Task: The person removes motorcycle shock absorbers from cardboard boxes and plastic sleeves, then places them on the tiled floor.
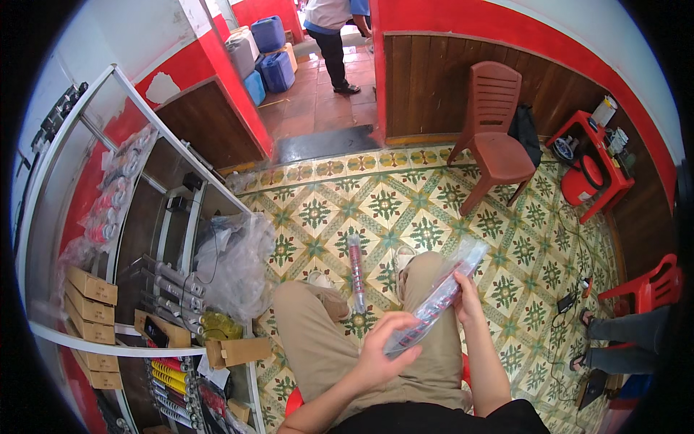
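Across my lap lies a long shock absorber with a red coil spring [434, 306], wrapped in clear plastic. My left hand [382, 347] grips its near end, thumb below and fingers above. Further up, my right hand [467, 298] holds the side of the wrapping, with the thumb on top. Loose plastic sticks out past the far end. A second wrapped shock absorber with a red spring [355, 274] rests on the patterned tile floor [385, 206], between my feet.
On the left, a metal-framed shelf rack [162, 130] bears cardboard boxes [92, 309], shock absorbers with yellow springs [169, 374] and crumpled plastic bags [233, 260]. A brown plastic chair [496, 125] stands ahead. One person [333, 43] is beyond the doorway; another's legs [623, 344] show at right, near cables.
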{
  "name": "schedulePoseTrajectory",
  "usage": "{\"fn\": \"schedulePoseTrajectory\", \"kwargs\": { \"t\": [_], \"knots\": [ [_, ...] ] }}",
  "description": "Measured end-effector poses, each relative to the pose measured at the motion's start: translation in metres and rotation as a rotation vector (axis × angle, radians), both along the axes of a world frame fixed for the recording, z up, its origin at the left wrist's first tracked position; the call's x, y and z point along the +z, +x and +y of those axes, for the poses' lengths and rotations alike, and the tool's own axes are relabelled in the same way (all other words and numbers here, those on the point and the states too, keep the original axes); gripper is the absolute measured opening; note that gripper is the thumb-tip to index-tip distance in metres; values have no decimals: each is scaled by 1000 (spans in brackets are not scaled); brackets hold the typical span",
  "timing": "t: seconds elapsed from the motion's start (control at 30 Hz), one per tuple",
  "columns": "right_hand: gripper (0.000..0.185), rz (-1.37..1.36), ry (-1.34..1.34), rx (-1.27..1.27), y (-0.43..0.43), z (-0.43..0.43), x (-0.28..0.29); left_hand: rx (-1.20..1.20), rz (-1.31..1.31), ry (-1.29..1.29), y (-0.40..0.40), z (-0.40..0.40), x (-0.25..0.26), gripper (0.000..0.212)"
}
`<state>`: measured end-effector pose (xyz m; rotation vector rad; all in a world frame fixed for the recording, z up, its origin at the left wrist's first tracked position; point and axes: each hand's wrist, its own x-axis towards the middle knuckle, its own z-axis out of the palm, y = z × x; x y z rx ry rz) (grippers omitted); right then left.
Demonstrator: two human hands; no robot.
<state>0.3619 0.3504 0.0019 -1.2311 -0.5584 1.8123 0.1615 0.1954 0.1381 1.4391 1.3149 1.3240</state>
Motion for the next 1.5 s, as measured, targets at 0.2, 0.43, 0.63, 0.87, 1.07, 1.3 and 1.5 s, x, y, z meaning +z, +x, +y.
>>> {"fn": "schedulePoseTrajectory", "kwargs": {
  "t": [0.2, 0.43, 0.63, 0.87, 1.07, 1.3, 1.5],
  "knots": [
    [45, 35, 10, 18, -1, 0, 1, -393, -715, 720, 2, -5, 111, 17],
    [45, 27, 13, -4, 0, 0, -2, -475, -873, 635, 11, -8, 129, 37],
    [39, 25, 27, 14, -2, 1, 0, -465, -900, 658, 11, -8, 132, 35],
    [31, 5, 23, 20, -2, 1, -4, -521, -903, 732, 11, 0, 123, 36],
    [34, 5, 23, 10, 0, 1, -4, -507, -874, 600, 9, -6, 129, 37],
    [36, -3, 16, 22, -1, 0, -2, -525, -929, 643, 13, -2, 121, 40],
    [32, 13, 33, 9, -2, 0, -3, -623, -907, 608, 13, -1, 119, 41]
  ]
}}
